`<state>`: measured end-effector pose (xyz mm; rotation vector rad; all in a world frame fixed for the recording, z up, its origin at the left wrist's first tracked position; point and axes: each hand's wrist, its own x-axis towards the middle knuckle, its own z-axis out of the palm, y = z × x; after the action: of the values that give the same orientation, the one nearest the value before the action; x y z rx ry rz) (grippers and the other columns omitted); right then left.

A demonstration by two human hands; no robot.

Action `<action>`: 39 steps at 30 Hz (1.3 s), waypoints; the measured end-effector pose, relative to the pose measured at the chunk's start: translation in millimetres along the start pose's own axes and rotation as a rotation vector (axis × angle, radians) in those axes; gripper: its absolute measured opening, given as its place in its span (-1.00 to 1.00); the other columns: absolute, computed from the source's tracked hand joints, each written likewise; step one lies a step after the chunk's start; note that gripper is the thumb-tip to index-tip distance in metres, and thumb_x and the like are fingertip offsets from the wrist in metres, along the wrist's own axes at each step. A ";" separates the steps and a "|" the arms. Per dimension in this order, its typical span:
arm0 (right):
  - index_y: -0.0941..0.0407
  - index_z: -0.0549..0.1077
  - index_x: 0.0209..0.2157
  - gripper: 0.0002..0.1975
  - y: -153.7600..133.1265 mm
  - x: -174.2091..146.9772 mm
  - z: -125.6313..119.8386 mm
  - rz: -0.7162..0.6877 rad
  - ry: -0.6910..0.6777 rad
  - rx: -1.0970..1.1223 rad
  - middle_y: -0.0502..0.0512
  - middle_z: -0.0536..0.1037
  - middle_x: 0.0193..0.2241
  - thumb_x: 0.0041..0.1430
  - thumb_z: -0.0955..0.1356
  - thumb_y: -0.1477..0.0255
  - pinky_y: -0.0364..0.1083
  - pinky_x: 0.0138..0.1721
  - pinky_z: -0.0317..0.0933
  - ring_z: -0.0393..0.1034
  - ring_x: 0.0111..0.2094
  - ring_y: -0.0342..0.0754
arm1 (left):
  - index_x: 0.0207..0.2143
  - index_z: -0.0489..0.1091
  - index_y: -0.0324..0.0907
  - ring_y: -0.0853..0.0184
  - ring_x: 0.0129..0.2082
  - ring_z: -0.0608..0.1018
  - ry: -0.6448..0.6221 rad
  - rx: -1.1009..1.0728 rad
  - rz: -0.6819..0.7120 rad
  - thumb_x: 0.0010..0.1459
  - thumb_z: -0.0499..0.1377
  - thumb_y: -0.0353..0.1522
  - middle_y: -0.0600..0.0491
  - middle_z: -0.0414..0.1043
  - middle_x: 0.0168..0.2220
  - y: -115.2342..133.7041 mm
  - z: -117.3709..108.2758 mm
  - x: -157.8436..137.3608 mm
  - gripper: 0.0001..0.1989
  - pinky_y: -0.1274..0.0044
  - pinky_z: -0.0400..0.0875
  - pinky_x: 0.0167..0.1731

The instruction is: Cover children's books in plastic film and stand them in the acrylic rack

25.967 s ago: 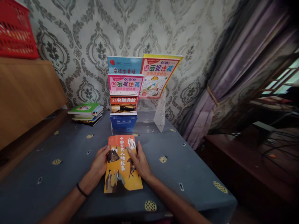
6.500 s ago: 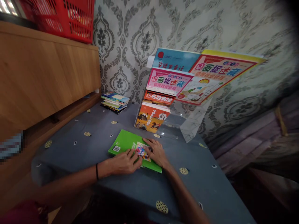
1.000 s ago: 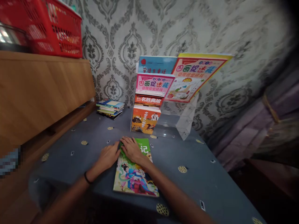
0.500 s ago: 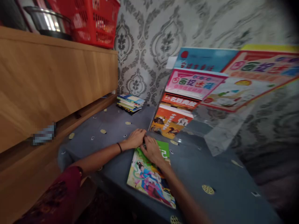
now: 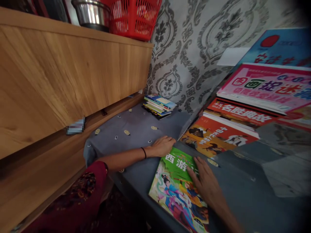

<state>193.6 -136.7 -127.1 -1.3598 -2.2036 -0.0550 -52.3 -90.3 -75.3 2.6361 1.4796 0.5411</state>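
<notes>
A green-topped storybook (image 5: pixel 177 191) with white characters and a figure in blue and pink lies flat on the table. My right hand (image 5: pixel 206 179) rests on the book's right side, fingers stretched out and thumb a little apart. At the upper left corner of the book is my left hand (image 5: pixel 164 146), palm down, its fingers extended towards the foot of a book rack; nothing shows in it. The clear rack (image 5: pixel 279 174) holds several upright books, among them an orange book (image 5: pixel 213 132) at the front and a pink book (image 5: pixel 264 82) higher up.
A pile of thin books (image 5: pixel 159 106) lies at the back of the cloth-covered table (image 5: pixel 136 139). Along the left runs a wooden cabinet (image 5: pixel 73 71) bearing a steel pot (image 5: pixel 91 14) and a red basket (image 5: pixel 133 19). Patterned wallpaper (image 5: pixel 189 38) stands behind.
My hands, together over the book's top before, are now apart: the right lies lower on its right side, baring the title. The view has turned left and come closer.
</notes>
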 end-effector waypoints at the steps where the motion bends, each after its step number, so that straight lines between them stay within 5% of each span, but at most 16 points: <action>1: 0.25 0.33 0.19 -0.30 1.5 -3.9 -1.5 0.015 0.006 0.011 0.44 0.39 0.21 0.34 0.10 -0.01 0.25 0.26 0.16 0.24 0.28 0.25 | -0.01 0.34 -0.28 0.22 -0.07 0.51 -0.006 0.005 0.006 0.30 -0.05 -0.54 -0.11 0.49 -0.06 0.1 -0.5 0.8 -0.71 0.38 0.38 0.04; 12: 0.20 0.33 0.22 -0.35 -9.1 -19.5 -14.4 0.170 -0.023 0.098 0.38 0.29 0.29 0.34 0.14 0.03 0.23 0.28 0.14 0.23 0.29 0.23 | -0.02 0.34 -0.27 0.23 -0.06 0.49 -0.062 0.103 0.122 0.30 -0.06 -0.56 -0.12 0.47 -0.06 1.8 -3.4 11.5 -0.72 0.40 0.34 0.00; 21: 0.17 0.36 0.19 -0.38 -8.1 -18.4 -14.0 0.176 -0.006 0.195 0.37 0.31 0.28 0.33 0.16 0.04 0.25 0.27 0.14 0.23 0.28 0.22 | -0.02 0.34 -0.32 0.12 0.02 0.45 -0.083 0.291 0.133 0.25 0.02 -0.60 -0.21 0.45 -0.04 32.0 -11.0 11.0 -0.73 0.30 0.29 0.02; 32: 0.08 0.35 0.21 -0.39 0.3 -9.3 -44.1 0.417 0.057 0.737 0.23 0.43 0.20 0.35 0.15 -0.02 0.18 0.27 0.15 0.32 0.22 0.10 | -0.06 0.40 -0.18 0.14 -0.04 0.43 -0.130 0.164 0.161 0.29 -0.07 -0.55 -0.11 0.44 -0.08 48.9 -1.0 19.6 -0.68 0.32 0.35 -0.02; 39: 0.03 0.39 0.15 -0.54 9.8 -4.4 -43.5 0.546 0.138 1.113 0.18 0.54 0.09 0.37 0.24 0.09 0.16 0.21 0.23 0.48 0.07 0.05 | 0.14 0.35 -0.18 0.21 -0.07 0.43 -0.076 -0.054 0.298 0.32 -0.09 -0.52 -0.06 0.41 -0.08 55.3 14.7 25.9 -0.58 0.37 0.36 0.01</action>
<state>221.8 -148.9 -94.5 -1.1307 -1.2550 1.0614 10.0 -96.5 -69.3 2.8160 1.0419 0.4867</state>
